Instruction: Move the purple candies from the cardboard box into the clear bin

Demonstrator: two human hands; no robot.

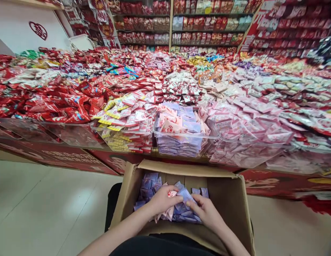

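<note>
Both hands are inside an open cardboard box that sits on my lap. My left hand is closed around a pale pink candy packet with red print. In my right hand a lilac candy packet is pinched between thumb and fingers, its far end close to my left fingertips. More lilac packets lie loose in the box, with some pink packets under my left hand. Just beyond the box, a clear plastic bin holds stacked lilac and pink packets.
Bins heaped with packets spread across the display: red packets at left, yellow-and-white packets nearer the middle, pink packets at right. Shelves of red goods stand behind. Tiled floor shows at left.
</note>
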